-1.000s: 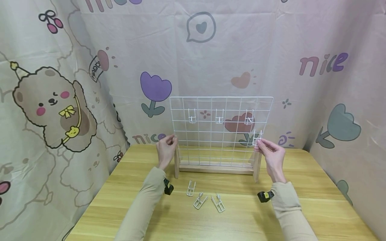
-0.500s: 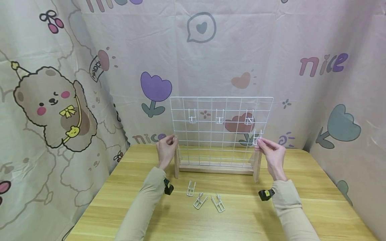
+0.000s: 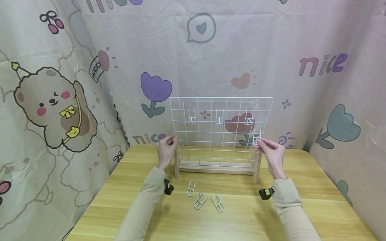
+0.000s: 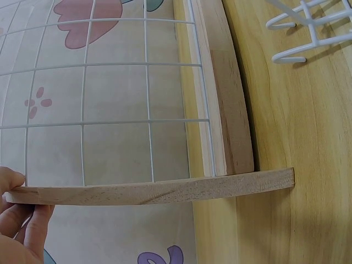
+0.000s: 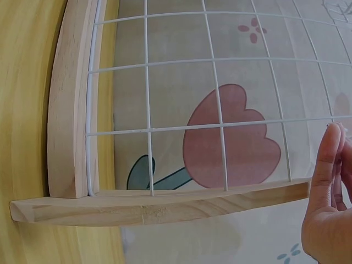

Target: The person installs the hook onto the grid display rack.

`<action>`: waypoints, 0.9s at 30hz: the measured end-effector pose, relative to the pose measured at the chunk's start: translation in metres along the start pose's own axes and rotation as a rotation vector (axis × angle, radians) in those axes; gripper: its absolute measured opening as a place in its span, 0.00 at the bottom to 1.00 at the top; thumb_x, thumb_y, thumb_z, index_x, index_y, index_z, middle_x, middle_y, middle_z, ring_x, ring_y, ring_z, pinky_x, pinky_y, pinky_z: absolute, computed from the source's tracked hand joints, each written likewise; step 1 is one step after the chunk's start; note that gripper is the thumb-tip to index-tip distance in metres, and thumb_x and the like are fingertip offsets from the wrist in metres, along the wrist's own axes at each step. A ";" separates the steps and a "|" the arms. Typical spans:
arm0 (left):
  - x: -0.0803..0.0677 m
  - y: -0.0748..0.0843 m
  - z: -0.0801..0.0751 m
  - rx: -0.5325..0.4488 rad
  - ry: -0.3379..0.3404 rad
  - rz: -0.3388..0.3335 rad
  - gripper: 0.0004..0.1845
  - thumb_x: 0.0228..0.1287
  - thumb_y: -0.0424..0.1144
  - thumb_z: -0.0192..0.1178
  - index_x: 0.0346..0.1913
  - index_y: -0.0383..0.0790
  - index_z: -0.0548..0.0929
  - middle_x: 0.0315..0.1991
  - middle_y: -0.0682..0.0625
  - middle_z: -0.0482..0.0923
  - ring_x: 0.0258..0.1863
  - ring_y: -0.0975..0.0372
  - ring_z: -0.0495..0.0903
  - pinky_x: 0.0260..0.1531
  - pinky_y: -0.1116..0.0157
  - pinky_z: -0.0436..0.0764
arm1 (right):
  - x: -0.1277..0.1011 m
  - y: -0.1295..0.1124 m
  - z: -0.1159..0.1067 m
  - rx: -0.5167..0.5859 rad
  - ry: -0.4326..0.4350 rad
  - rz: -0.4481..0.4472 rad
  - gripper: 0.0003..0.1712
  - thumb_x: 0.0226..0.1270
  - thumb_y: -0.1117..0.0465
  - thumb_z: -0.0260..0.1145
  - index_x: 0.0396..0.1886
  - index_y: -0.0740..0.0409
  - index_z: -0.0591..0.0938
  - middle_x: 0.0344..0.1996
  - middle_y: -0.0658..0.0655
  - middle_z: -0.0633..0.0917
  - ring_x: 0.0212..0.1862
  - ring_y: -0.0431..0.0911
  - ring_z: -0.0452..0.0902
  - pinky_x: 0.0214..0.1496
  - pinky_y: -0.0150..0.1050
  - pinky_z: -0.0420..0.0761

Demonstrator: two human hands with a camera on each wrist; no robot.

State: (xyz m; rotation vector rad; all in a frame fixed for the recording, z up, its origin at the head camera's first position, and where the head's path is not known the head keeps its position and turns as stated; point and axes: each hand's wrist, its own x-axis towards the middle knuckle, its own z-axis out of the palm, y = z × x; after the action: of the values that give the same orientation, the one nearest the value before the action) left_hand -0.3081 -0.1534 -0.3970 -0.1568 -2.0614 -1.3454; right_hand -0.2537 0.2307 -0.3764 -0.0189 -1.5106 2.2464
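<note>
A white wire grid panel (image 3: 221, 97) stands upright in a wooden stand (image 3: 217, 170). My left hand (image 3: 166, 152) pinches the top of the stand's left post (image 4: 137, 192) between thumb and fingers. At the grid's right edge, my right hand (image 3: 273, 155) holds a small white wire hook (image 3: 256, 136) by thumb and fingertips, close against the wires. In the right wrist view the fingers (image 5: 324, 165) mostly hide that hook. Higher up hang three similar hooks: a left one (image 3: 192, 119), a middle one (image 3: 219, 120) and a right one (image 3: 248, 121).
Three loose white hooks lie on the wooden table (image 3: 241, 221) in front of the stand: one near the left (image 3: 190, 194), a middle one (image 3: 198, 203) and a right one (image 3: 220, 205). Behind the table hangs a printed curtain (image 3: 223, 60).
The hook in my right hand has turned slightly at the grid, so its upper prongs look different. My right hand has shifted only a little; the left stays put on the post.
</note>
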 end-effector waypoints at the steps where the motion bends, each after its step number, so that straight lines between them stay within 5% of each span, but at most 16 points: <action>1: 0.000 0.000 0.000 0.001 0.000 -0.002 0.13 0.66 0.33 0.64 0.50 0.27 0.86 0.44 0.34 0.88 0.42 0.47 0.90 0.43 0.52 0.89 | 0.000 0.000 0.000 -0.004 0.000 0.002 0.06 0.61 0.72 0.71 0.36 0.60 0.90 0.28 0.53 0.92 0.24 0.40 0.88 0.34 0.31 0.89; 14: 0.000 0.000 0.000 -0.013 -0.006 -0.016 0.15 0.66 0.33 0.64 0.50 0.25 0.85 0.44 0.33 0.88 0.42 0.46 0.90 0.43 0.52 0.89 | 0.000 0.003 -0.003 -0.059 0.002 0.035 0.15 0.62 0.71 0.71 0.48 0.72 0.84 0.28 0.51 0.92 0.25 0.38 0.88 0.36 0.30 0.88; 27: -0.001 -0.001 0.000 -0.016 -0.009 -0.018 0.13 0.66 0.33 0.64 0.50 0.28 0.86 0.44 0.34 0.88 0.41 0.47 0.90 0.42 0.55 0.89 | -0.002 0.007 -0.005 -0.047 -0.005 0.021 0.17 0.62 0.72 0.70 0.51 0.74 0.82 0.27 0.48 0.92 0.25 0.39 0.88 0.36 0.30 0.89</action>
State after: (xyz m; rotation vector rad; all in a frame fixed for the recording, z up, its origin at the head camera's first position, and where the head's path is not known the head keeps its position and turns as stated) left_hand -0.3081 -0.1532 -0.3985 -0.1519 -2.0645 -1.3752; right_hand -0.2529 0.2319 -0.3851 -0.0439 -1.5727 2.2283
